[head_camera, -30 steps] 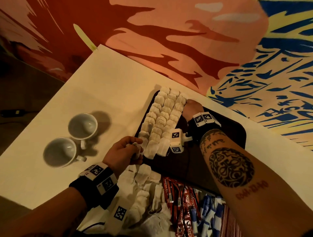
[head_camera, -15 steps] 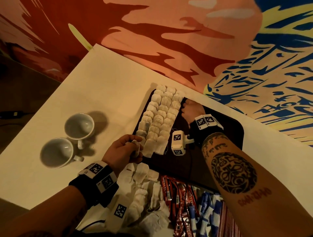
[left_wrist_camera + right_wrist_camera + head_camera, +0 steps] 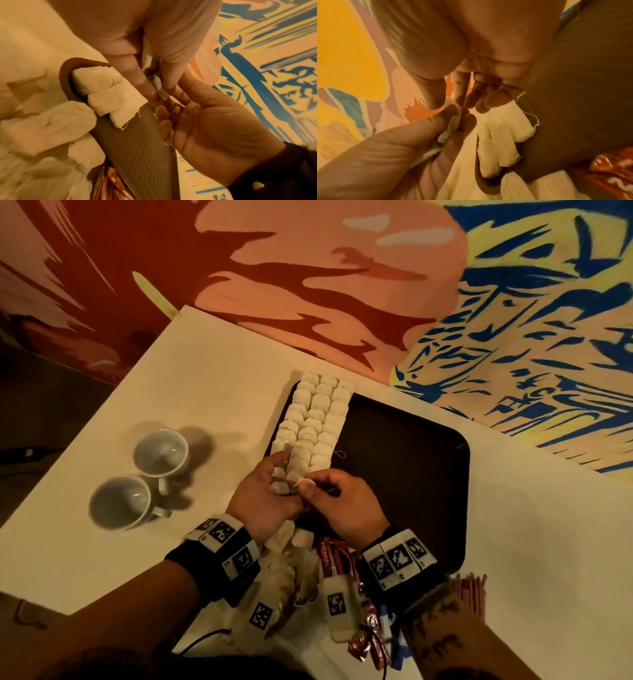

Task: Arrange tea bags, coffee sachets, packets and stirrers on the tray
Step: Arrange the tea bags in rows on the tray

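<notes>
With my left hand (image 3: 263, 494) gripping spare tea bags (image 3: 281, 487) at the tray's (image 3: 428, 474) near-left and my right hand (image 3: 337, 501) pinching one, I judge trailing threads could snag the laid rows (image 3: 317, 419).

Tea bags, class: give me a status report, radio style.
Left hand holds spare tea bags; right hand pinches one off them. Three rows of tea bags fill the tray's left edge. Nothing in the way.

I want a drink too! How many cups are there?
2. One cup stands on the white table, left of the tray; the other cup stands beside it, nearer the person. Both look empty.
</notes>
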Available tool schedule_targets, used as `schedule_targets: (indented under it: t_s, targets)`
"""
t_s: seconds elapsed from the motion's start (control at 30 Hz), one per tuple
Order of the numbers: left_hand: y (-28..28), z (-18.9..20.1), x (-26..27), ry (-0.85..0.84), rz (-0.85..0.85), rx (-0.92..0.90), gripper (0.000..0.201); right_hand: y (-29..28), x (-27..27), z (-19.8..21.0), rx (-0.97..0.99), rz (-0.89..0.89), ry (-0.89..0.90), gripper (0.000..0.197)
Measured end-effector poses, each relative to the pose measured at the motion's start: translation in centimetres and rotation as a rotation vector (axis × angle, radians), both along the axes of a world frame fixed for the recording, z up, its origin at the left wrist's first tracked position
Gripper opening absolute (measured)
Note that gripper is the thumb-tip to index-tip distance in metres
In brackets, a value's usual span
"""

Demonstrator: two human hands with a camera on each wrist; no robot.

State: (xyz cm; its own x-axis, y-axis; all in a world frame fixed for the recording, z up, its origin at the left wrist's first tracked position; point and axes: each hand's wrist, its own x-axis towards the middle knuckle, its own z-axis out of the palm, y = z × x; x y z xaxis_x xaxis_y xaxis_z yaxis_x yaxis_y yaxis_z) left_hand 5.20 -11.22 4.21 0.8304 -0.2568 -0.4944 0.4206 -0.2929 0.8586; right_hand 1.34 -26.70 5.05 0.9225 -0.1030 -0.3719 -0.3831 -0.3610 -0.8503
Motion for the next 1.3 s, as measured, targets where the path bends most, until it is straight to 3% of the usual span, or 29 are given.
schedule_targets:
  t_s: [0.13, 0.33, 0.57, 0.67, 0.77, 0.9, 1.0, 1.1, 1.3]
  targets:
    - [-0.1, 0.5, -1.0, -0.025, -0.058, 0.029, 0.08, -0.1, -1.0, -0.2, 0.03, -0.099, -0.066, 0.011]
    - [-0.5, 1.3, -2.3, 0.1, 0.078, -0.21, 0.034, -1.2, -1.8, 0.0, 0.089, -0.196, -0.123, 0.009]
    - [0.2, 0.8, -2.9, -0.042, -0.059, -0.089, 0.015, -1.0, -2.8, 0.8, 0.11, -0.088, -0.198, 0.013]
    - [0.7, 0.2, -3.1, -0.078, -0.052, -0.019, 0.019, -0.5, -3.2, 0.5, 0.112, -0.069, -0.185, 0.005]
    - [1.2, -0.6, -3.3, -0.056, -0.055, 0.041, 0.023, -0.9, -3.7, -0.5, 0.119, -0.109, -0.157, 0.01]
    - [2.2, -1.5, -3.2, 0.113, 0.132, -0.024, 0.023, -3.2, -3.0, -2.2, -0.104, -0.223, -0.112, 0.004]
    - [3.2, -1.6, -2.9, 0.196, 0.25, -0.14, 0.022, -3.9, -2.1, -3.0, -0.273, -0.08, 0.012, 0.003]
    - [3.9, -1.6, -2.7, 0.229, 0.303, -0.219, 0.021, -3.2, -1.1, -3.8, -0.321, 0.086, 0.111, 0.001]
    - [4.2, -1.9, -2.8, 0.223, 0.323, -0.267, 0.022, -1.7, 0.9, -5.2, -0.422, 0.192, 0.168, 0.003]
